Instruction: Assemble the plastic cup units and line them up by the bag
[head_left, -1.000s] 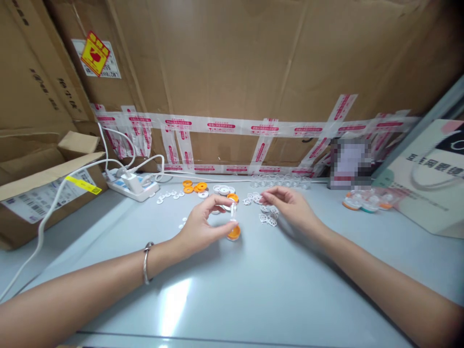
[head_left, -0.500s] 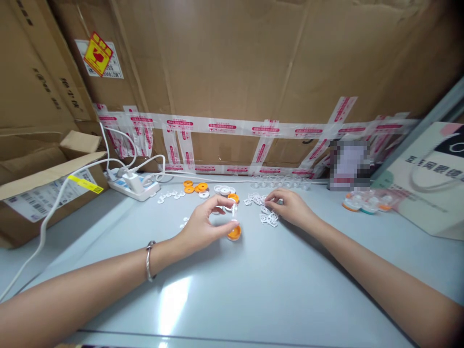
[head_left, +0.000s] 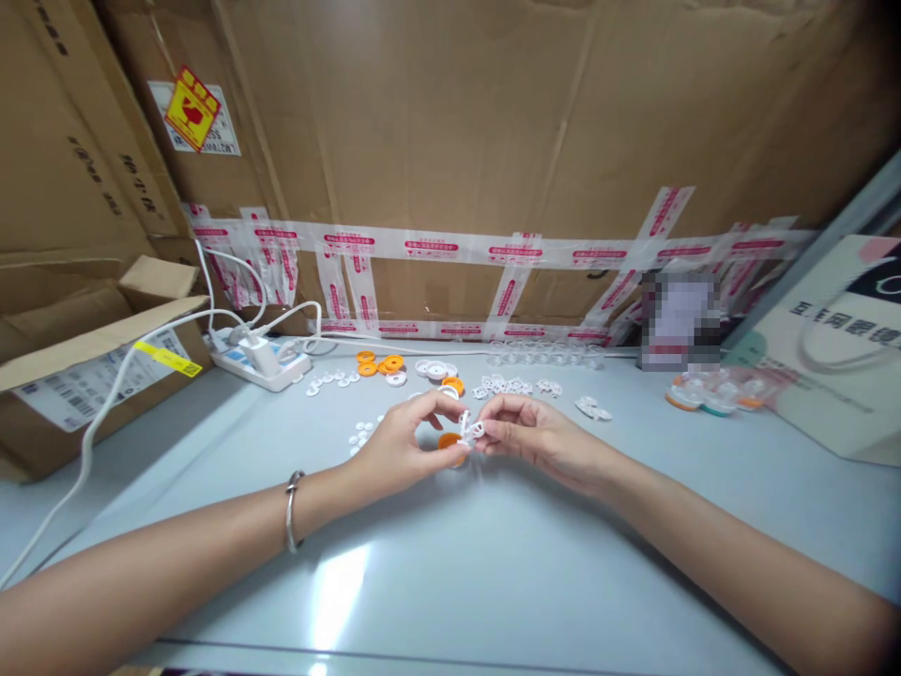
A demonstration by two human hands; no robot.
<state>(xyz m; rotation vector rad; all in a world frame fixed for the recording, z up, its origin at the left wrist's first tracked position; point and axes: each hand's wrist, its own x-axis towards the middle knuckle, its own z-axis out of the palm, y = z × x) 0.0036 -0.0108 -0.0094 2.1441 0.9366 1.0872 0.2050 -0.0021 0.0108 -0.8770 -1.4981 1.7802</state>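
Observation:
Over the middle of the table, my left hand (head_left: 401,439) pinches a small white plastic post (head_left: 465,424) between thumb and fingertips. My right hand (head_left: 539,439) is closed on a white openwork plastic piece (head_left: 479,429), held against the post; the fingers partly hide where they meet. An orange round cap (head_left: 449,439) lies just below and behind my left fingertips, partly covered by the thumb. More white openwork pieces (head_left: 503,387) lie behind my right hand, with a few (head_left: 593,408) off to its right.
Orange rings (head_left: 380,364), white rings (head_left: 435,370) and small white knobs (head_left: 330,379) lie at the back left. Clear round covers (head_left: 542,354) line the back. Finished-looking coloured pieces (head_left: 714,392) stand right. A power strip (head_left: 264,361) and carton (head_left: 91,357) are left.
My right hand has come left from the openwork pieces, bringing one to the white post in my left hand. Some openwork pieces now show where the right hand was.

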